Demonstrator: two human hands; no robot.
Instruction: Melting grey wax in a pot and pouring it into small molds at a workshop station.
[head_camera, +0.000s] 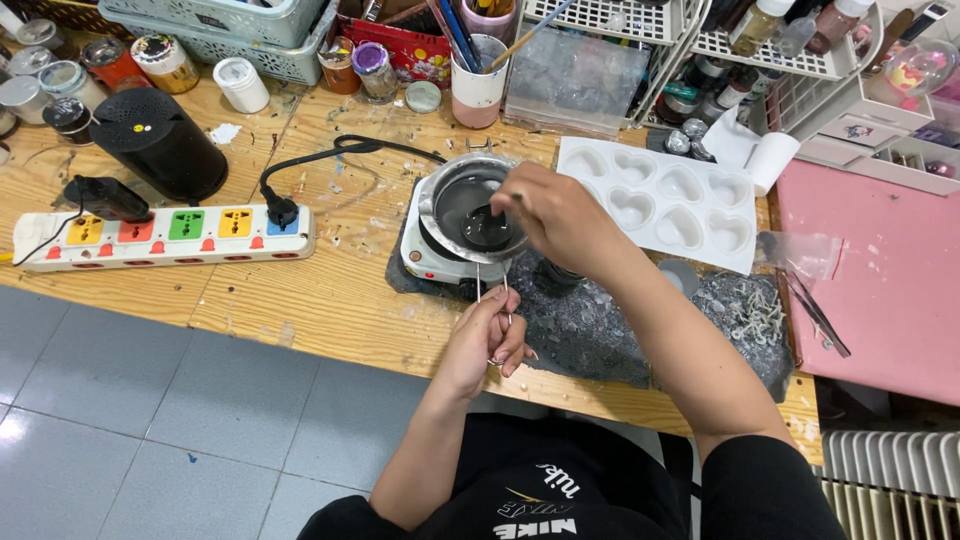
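Head view, wooden workbench (330, 290). A small electric hotplate (432, 262) sits near the bench's front edge on a grey, wax-spattered mat (600, 325). On it stands a round metal pot (470, 208) holding dark liquid.

Right hand (560, 215): over the pot's right rim, fingers bunched together, pinching something small above the liquid; what it is cannot be made out.

Left hand (492, 335): just in front of the hotplate, fingers curled shut around a pair of thin metal tweezers (492, 295), whose two prongs point up toward the pot.

Just right of the pot lies a white mould tray (665, 200) with heart-shaped cavities. A white power strip (165, 236) with coloured sockets lies well to the left, a black plug (280, 210) seated in its right end. A black cylindrical speaker (160, 145) stands behind the strip. A pink board (880, 280) lies at the far right.
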